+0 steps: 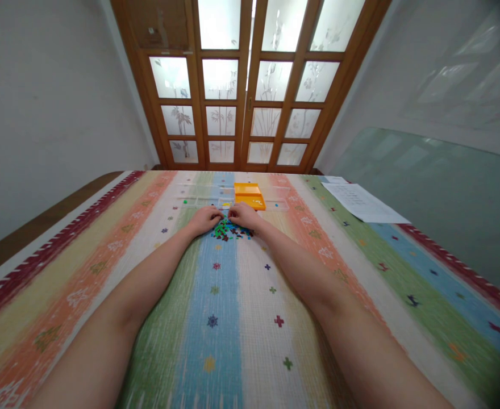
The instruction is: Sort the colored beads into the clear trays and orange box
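A small heap of tiny coloured pieces (229, 230), green, blue and dark red, lies on the striped cloth in the middle of the table. My left hand (205, 218) rests at the heap's left edge with its fingers curled down onto the pieces. My right hand (244, 216) sits at the heap's right edge, its fingers bent and pinched close to my left fingertips. What either hand pinches is too small to make out. Just beyond the hands lies a clear divided tray (199, 197) with a few coloured bits in its compartments, and an orange lid (249, 195) lies on it.
A striped cloth (105, 267) covers the table. A printed white sheet (363, 203) lies at the far right. A glass pane leans along the right wall. Wooden doors with frosted panes (237, 85) stand behind the table's far edge.
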The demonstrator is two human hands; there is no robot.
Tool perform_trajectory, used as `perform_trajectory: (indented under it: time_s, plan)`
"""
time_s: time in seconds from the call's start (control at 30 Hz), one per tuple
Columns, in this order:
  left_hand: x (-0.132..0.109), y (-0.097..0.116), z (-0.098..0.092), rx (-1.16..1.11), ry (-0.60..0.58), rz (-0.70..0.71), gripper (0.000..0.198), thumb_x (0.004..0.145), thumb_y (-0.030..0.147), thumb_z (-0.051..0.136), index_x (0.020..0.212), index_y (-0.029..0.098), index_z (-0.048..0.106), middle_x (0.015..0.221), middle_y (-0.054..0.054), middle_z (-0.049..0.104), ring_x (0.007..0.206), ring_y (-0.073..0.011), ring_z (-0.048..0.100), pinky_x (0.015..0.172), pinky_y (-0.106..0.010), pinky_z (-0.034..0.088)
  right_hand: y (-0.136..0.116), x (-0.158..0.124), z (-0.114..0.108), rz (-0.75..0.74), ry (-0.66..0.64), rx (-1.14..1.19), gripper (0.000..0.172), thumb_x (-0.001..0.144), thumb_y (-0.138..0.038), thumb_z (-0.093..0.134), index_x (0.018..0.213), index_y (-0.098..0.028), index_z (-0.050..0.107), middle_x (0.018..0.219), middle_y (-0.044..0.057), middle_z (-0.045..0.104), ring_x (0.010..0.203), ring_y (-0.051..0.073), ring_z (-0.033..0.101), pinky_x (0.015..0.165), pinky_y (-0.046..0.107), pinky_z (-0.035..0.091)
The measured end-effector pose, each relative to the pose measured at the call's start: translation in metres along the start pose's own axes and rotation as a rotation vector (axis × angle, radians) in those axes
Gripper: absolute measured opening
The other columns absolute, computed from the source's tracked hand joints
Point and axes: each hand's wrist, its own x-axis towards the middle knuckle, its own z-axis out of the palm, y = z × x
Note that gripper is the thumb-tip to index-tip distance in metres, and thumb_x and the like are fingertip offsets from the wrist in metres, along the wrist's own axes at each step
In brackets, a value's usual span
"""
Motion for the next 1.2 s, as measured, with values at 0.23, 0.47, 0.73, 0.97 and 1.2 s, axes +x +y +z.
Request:
perform_trajectory:
  time_s: [0.23, 0.47, 0.73, 0.97, 1.2]
  plan:
    - [-0.001, 0.001, -0.001, 0.016, 0.007, -0.011, 0.025, 0.094, 0.023, 0.057, 0.101, 0.022, 0.081, 0.097, -0.006, 0.072, 0.091, -0.0209, 0.066, 0.09, -0.034, 0.05, 0.0, 0.0, 0.003, 0.176, 0.22, 0.21, 0.007, 0.085, -0.021, 0.062, 0.087, -0.02, 0.069, 0.081, 0.001, 0.069, 0.075, 0.016, 0.059, 0.072, 0.026, 0.042]
    - [0.0, 0.002, -0.001, -0.005, -0.005, -0.011, 0.024, 0.094, 0.023, 0.057, 0.1, 0.021, 0.081, 0.098, -0.006, 0.072, 0.092, -0.021, 0.066, 0.09, -0.034, 0.05, 0.004, 0.002, 0.002, 0.229, 0.407, 0.406, 0.006, 0.076, -0.022, 0.058, 0.082, -0.022, 0.059, 0.077, -0.002, 0.061, 0.073, 0.016, 0.056, 0.07, 0.027, 0.043]
    - [-0.001, 0.004, -0.003, -0.008, 0.0, -0.021, 0.024, 0.093, 0.024, 0.057, 0.099, 0.022, 0.081, 0.097, -0.006, 0.072, 0.09, -0.0211, 0.065, 0.09, -0.034, 0.051, 0.007, 0.005, 0.006, 0.249, 0.444, 0.475, 0.011, 0.076, -0.026, 0.057, 0.086, -0.022, 0.06, 0.081, -0.001, 0.063, 0.076, 0.017, 0.057, 0.073, 0.028, 0.046]
    - [-0.001, 0.004, -0.002, 0.01, 0.006, -0.021, 0.024, 0.093, 0.024, 0.058, 0.1, 0.022, 0.081, 0.099, -0.006, 0.073, 0.093, -0.0214, 0.066, 0.092, -0.034, 0.051, 0.012, 0.011, 0.014, 0.347, 0.401, 0.546, 0.012, 0.075, -0.025, 0.06, 0.086, -0.021, 0.064, 0.084, 0.0, 0.068, 0.079, 0.018, 0.063, 0.076, 0.029, 0.051]
    - [-0.001, 0.005, -0.002, 0.015, -0.001, -0.008, 0.024, 0.093, 0.023, 0.057, 0.1, 0.021, 0.081, 0.099, -0.007, 0.073, 0.092, -0.0215, 0.066, 0.091, -0.034, 0.051, 0.006, 0.013, 0.012, 0.356, 0.365, 0.846, 0.028, 0.084, -0.021, 0.059, 0.11, -0.021, 0.068, 0.114, 0.007, 0.075, 0.105, 0.018, 0.071, 0.085, 0.031, 0.058]
